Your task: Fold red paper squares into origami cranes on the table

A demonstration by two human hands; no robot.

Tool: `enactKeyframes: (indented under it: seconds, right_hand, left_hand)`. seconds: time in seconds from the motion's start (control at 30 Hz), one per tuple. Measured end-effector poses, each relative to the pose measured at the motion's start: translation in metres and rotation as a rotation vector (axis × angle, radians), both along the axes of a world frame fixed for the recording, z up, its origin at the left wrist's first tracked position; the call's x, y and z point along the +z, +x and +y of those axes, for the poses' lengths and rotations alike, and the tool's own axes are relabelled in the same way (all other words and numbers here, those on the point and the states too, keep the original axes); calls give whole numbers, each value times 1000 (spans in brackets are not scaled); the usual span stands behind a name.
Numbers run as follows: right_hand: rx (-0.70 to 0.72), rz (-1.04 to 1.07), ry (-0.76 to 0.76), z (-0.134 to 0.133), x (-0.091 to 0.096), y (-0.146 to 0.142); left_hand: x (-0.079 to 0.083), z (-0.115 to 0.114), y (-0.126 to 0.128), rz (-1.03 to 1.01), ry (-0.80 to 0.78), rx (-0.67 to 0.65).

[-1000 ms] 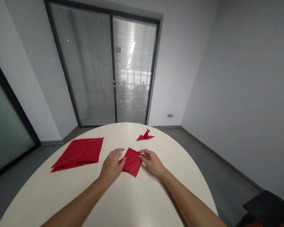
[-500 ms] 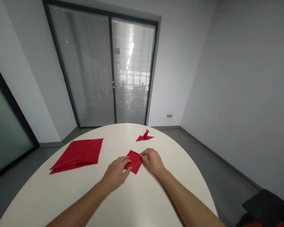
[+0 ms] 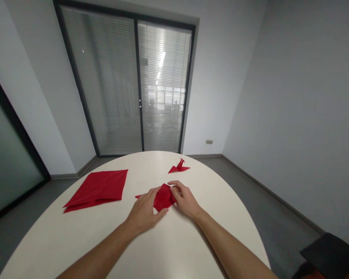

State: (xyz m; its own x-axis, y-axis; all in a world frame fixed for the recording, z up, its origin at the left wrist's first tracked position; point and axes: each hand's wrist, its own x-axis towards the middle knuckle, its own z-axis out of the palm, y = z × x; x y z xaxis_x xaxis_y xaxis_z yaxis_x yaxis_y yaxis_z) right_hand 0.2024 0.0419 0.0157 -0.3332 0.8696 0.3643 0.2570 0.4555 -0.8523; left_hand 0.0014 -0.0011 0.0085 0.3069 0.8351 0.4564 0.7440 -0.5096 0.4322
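Observation:
A small folded sheet of red paper (image 3: 164,197) lies on the white round table in front of me, between my hands. My left hand (image 3: 145,209) rests over its left part, fingers stretched and thumb spread along the near edge. A red point of the paper sticks out beyond the left fingers. My right hand (image 3: 185,198) pinches the paper's right edge, with the index finger reaching over the far side. The fingertips partly hide the folds. Just beyond the hands stands a red paper crane (image 3: 179,166) with its wings spread.
A larger folded red sheet (image 3: 100,190) lies on the left of the round table (image 3: 163,252). Behind the table is a glazed partition with blinds (image 3: 116,89). A black chair (image 3: 331,254) stands at the lower right.
The paper's outline has changed: a point now shows left of my left hand. My left thumb has moved right along the near edge, and my right index finger reaches further left.

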Motion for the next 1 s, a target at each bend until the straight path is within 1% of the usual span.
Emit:
enactKeyframes:
  seconds: [0.1, 0.2, 0.3, 0.4, 0.47, 0.6, 0.7, 0.8, 0.9, 1.0]
  right_hand:
    - [112, 11, 8, -3, 1, 0]
    - [190, -44, 10, -4, -2, 2]
    - [228, -114, 43, -3, -7, 3]
    - [257, -139, 64, -3, -9, 4]
    - [243, -145, 74, -4, -8, 4]
    - [131, -198, 73, -3, -4, 5]
    - [81, -222, 137, -1, -2, 7]
    - [63, -278, 260, 2, -2, 13]
    - [54, -346, 342, 4, -2, 19]
    - [115, -395, 387, 3, 0, 21]
  left_hand:
    - [1, 1, 0, -17, 11, 15]
    - [1, 2, 0, -24, 2, 61]
    - [1, 3, 1, -26, -32, 105]
    - [2, 4, 1, -27, -57, 129]
    - [2, 4, 1, -18, -58, 129]
    - [2, 2, 1, 6, -27, 92]
    - [3, 0, 1, 32, -8, 68]
    - [3, -1, 1, 85, 6, 24]
    - [0, 0, 0, 150, -8, 17]
    - [-4, 1, -2, 178, -2, 0]
